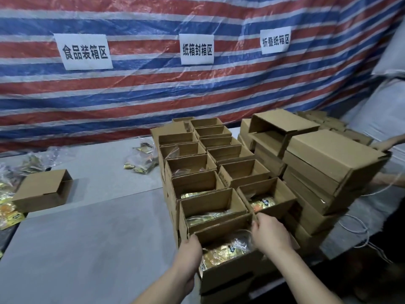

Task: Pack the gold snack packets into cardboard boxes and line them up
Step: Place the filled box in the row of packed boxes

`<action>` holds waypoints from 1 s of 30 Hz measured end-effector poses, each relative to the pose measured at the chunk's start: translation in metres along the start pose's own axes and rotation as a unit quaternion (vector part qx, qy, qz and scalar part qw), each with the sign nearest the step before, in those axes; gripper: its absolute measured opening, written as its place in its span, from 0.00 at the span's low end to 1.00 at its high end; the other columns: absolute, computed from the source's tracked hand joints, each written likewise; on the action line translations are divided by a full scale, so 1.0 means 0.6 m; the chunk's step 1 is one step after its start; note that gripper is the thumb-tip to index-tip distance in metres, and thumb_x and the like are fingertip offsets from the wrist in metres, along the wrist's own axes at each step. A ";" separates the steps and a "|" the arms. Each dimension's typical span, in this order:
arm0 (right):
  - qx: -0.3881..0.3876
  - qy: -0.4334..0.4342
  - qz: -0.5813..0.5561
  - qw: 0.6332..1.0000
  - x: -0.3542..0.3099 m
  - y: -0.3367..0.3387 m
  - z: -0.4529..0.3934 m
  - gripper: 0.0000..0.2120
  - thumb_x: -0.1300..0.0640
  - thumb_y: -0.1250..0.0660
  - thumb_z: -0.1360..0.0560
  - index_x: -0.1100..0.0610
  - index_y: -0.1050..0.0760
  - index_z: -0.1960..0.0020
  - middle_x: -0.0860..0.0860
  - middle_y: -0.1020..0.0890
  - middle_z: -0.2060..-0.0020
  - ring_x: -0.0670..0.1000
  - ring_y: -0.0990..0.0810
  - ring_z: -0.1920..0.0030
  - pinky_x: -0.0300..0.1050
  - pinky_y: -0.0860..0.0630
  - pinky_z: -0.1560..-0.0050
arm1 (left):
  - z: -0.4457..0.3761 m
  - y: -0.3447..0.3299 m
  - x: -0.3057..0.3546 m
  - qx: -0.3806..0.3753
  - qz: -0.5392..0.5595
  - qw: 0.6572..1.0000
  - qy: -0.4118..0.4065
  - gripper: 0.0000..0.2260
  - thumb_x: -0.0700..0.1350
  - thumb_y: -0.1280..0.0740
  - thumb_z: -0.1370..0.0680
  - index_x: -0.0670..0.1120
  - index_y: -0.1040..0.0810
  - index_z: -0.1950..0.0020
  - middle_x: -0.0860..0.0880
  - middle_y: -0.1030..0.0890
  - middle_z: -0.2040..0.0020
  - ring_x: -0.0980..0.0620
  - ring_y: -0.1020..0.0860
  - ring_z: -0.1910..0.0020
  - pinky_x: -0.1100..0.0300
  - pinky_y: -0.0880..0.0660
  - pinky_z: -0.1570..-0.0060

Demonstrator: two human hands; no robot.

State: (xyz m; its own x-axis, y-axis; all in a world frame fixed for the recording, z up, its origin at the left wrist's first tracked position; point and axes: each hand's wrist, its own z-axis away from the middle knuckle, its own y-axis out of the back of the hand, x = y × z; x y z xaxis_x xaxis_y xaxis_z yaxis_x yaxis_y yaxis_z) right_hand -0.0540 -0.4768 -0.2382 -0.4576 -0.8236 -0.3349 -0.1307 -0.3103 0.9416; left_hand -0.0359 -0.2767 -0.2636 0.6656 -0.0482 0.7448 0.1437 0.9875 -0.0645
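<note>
An open cardboard box with gold snack packets inside sits nearest me, at the front of two rows of open boxes on the grey table. My left hand grips the box's left wall. My right hand grips its right wall near the far corner. Several boxes in the rows also hold gold packets. A single open box lies on its side at the far left.
Closed and half-folded boxes are stacked at the right, where another person's hands touch them. Loose gold packets in clear bags lie at the left edge and mid-table. A striped tarp with paper signs hangs behind.
</note>
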 end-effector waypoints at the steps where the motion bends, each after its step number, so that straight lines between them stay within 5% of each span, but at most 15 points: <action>1: -0.001 -0.009 -0.015 1.000 0.003 -0.005 -0.003 0.07 0.52 0.41 0.18 0.50 0.25 0.51 0.44 0.21 0.59 0.43 0.25 0.63 0.39 0.33 0.67 | 0.003 -0.003 0.004 -0.010 0.007 1.000 -0.002 0.21 0.50 0.48 0.17 0.43 0.35 0.27 0.40 0.27 0.32 0.40 0.29 0.32 0.44 0.34 0.30; 8: -0.048 -0.033 -0.080 0.995 0.011 0.001 -0.008 0.08 0.48 0.38 0.20 0.48 0.25 0.55 0.44 0.20 0.63 0.42 0.21 0.63 0.36 0.29 0.69 | 0.004 0.010 0.013 -0.039 0.018 0.999 -0.009 0.21 0.47 0.41 0.19 0.45 0.36 0.26 0.43 0.22 0.38 0.45 0.24 0.38 0.50 0.31 0.32; 16: 0.069 0.089 -0.037 0.993 -0.090 0.032 -0.002 0.09 0.48 0.36 0.21 0.47 0.32 0.59 0.41 0.25 0.64 0.38 0.26 0.64 0.31 0.34 0.68 | 0.002 0.042 0.023 0.017 -0.026 0.999 -0.029 0.31 0.57 0.38 0.21 0.46 0.43 0.23 0.46 0.34 0.25 0.46 0.34 0.28 0.51 0.37 0.28; 19: 0.049 0.146 -0.056 0.986 -0.142 0.012 0.000 0.10 0.48 0.36 0.21 0.45 0.30 0.61 0.41 0.24 0.66 0.39 0.25 0.65 0.32 0.32 0.68 | 0.000 0.065 0.027 0.033 -0.029 0.997 -0.066 0.15 0.53 0.38 0.20 0.48 0.30 0.36 0.57 0.19 0.47 0.60 0.22 0.49 0.70 0.26 0.48; 23: 0.011 0.179 -0.116 0.977 -0.200 -0.025 0.000 0.10 0.49 0.36 0.21 0.45 0.28 0.62 0.43 0.23 0.67 0.40 0.23 0.66 0.33 0.27 0.68 | -0.007 0.123 0.023 0.101 -0.028 0.992 -0.074 0.20 0.54 0.40 0.19 0.47 0.35 0.29 0.52 0.26 0.41 0.50 0.26 0.38 0.54 0.30 0.33; 27: -0.005 0.214 -0.139 0.967 -0.249 -0.055 -0.004 0.11 0.49 0.36 0.21 0.45 0.28 0.62 0.44 0.23 0.68 0.41 0.23 0.66 0.35 0.26 0.69 | -0.034 0.183 0.009 0.128 -0.008 0.989 -0.073 0.13 0.52 0.41 0.18 0.47 0.31 0.36 0.52 0.26 0.53 0.52 0.23 0.54 0.57 0.24 0.53; 30: -0.025 0.222 -0.142 0.964 -0.283 -0.073 -0.008 0.11 0.49 0.37 0.21 0.45 0.28 0.63 0.44 0.23 0.68 0.40 0.23 0.65 0.34 0.29 0.70 | -0.056 0.225 0.007 0.136 0.006 0.989 -0.051 0.10 0.49 0.40 0.18 0.46 0.29 0.39 0.50 0.26 0.55 0.49 0.23 0.56 0.59 0.27 0.60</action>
State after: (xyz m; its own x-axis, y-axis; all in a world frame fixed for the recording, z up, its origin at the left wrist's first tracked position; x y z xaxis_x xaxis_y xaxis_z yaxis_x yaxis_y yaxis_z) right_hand 0.0338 -0.3258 -0.2227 0.0131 -0.8209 -0.5710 -0.1484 -0.5663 0.8107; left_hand 0.0113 -0.1487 -0.2915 0.5866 -0.0345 0.8092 -0.0750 0.9925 0.0966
